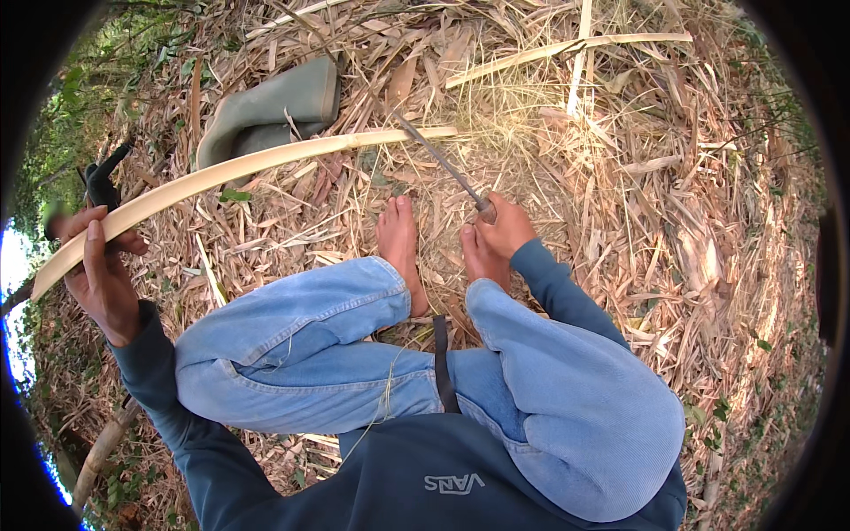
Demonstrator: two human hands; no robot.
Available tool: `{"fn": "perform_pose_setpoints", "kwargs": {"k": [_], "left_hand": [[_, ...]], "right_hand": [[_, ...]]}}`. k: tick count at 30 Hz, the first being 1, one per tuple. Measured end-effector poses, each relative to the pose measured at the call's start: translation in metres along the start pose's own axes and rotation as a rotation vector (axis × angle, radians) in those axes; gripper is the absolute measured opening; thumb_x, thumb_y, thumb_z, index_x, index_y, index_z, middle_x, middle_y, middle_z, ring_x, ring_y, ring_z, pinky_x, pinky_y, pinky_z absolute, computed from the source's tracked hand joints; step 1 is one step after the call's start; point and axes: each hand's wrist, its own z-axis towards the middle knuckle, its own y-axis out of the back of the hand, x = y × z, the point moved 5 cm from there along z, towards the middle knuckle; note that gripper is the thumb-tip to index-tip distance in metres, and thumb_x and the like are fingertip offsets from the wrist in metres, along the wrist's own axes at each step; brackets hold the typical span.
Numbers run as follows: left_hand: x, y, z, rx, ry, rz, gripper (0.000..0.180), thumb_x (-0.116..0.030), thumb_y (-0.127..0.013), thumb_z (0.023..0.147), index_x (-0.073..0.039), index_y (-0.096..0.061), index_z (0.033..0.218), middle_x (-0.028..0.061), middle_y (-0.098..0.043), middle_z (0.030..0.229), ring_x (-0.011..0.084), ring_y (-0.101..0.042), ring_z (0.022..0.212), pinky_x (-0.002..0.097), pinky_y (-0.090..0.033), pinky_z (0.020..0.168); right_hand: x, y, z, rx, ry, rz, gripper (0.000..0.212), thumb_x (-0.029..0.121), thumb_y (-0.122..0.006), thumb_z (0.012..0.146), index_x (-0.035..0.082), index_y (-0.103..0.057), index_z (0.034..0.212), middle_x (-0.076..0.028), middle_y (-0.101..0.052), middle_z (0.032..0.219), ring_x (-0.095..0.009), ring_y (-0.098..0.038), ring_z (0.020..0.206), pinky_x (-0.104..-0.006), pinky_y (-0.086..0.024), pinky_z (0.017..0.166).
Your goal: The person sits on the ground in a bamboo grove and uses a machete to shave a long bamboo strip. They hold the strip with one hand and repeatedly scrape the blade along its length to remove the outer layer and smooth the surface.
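Observation:
My left hand (104, 288), raised at the left, is closed round the near end of a long, pale bamboo strip (239, 168). The strip curves up and to the right, its far end reaching past my feet. In my right hand (509, 227), just above my right foot, is the handle of a long, thin-bladed knife (443, 163). Its dark blade slants up and left and crosses the strip close to the far end. Whether the edge bites into the strip, I cannot tell.
Green rubber boots (274, 106) lie beyond the strip. Two pale strips (567, 57) cross at the upper right, beside thin shavings (505, 124). Dry leaves cover the ground round my bare feet (400, 243). A dark object (104, 181) near my left hand is unclear.

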Motion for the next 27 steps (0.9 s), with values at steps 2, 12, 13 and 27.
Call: {"fn": "perform_pose_setpoints", "kwargs": {"k": [2, 12, 13, 27], "left_hand": [[-0.002, -0.001, 0.0, 0.049, 0.027, 0.003, 0.022, -0.015, -0.047, 0.097, 0.003, -0.056, 0.108, 0.0114, -0.06, 0.086, 0.0143, -0.058, 0.065, 0.0254, -0.049, 0.058], [-0.006, -0.003, 0.001, 0.037, 0.035, -0.018, 0.023, -0.015, -0.047, 0.097, 0.003, -0.055, 0.108, 0.0096, -0.059, 0.083, 0.0144, -0.058, 0.064, 0.0252, -0.048, 0.059], [-0.006, -0.001, 0.0, 0.028, 0.029, -0.003, 0.023, -0.015, -0.048, 0.097, 0.003, -0.056, 0.108, 0.0094, -0.059, 0.082, 0.0145, -0.058, 0.065, 0.0254, -0.048, 0.059], [-0.007, -0.003, 0.002, 0.098, 0.005, -0.181, 0.032, -0.018, -0.048, 0.096, 0.005, -0.051, 0.118, 0.0115, -0.061, 0.078, 0.0154, -0.06, 0.067, 0.0259, -0.051, 0.059]], "right_hand": [[-0.022, -0.005, 0.006, 0.014, -0.035, -0.04, 0.031, 0.022, -0.06, 0.08, 0.003, -0.058, 0.105, -0.025, -0.065, 0.087, -0.042, -0.063, 0.083, -0.0483, -0.05, 0.076], [-0.037, 0.0, 0.026, -0.014, -0.09, -0.129, 0.031, 0.026, -0.058, 0.084, 0.002, -0.059, 0.104, -0.025, -0.066, 0.087, -0.041, -0.064, 0.083, -0.0467, -0.05, 0.076], [-0.032, -0.001, 0.025, 0.004, -0.073, -0.132, 0.031, 0.027, -0.058, 0.084, 0.002, -0.059, 0.104, -0.024, -0.066, 0.088, -0.041, -0.064, 0.084, -0.0464, -0.05, 0.076], [-0.066, 0.002, 0.022, -0.038, -0.057, -0.056, 0.044, 0.035, -0.067, 0.08, -0.002, -0.06, 0.104, -0.024, -0.066, 0.092, -0.038, -0.064, 0.087, -0.043, -0.049, 0.078]]}}
